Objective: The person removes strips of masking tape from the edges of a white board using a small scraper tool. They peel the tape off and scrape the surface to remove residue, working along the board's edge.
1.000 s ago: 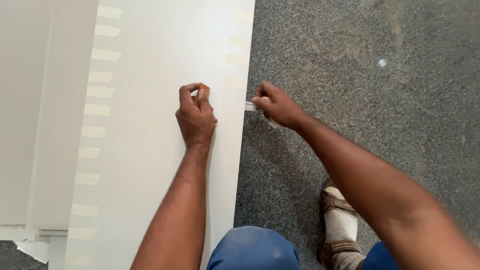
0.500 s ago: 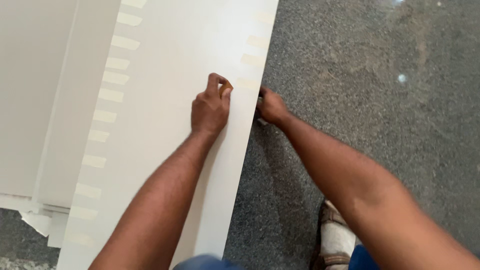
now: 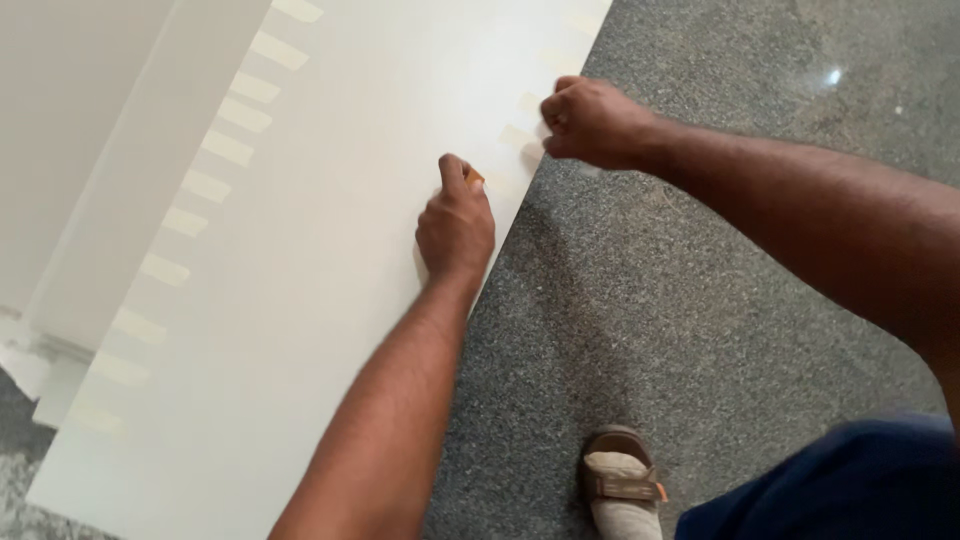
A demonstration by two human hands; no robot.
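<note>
The view swung, so the white panel point(image 3: 300, 260) lay more slanted across the picture than a second before. The left hand point(image 3: 455, 225) stayed fisted on the panel near its edge, while the right hand point(image 3: 590, 122) drew away from it, further up along that edge, where half a second earlier the two nearly touched. A pale tape strip point(image 3: 520, 137) showed just beside the right fist. The sandalled foot point(image 3: 622, 485) slid toward the bottom of the frame.
</note>
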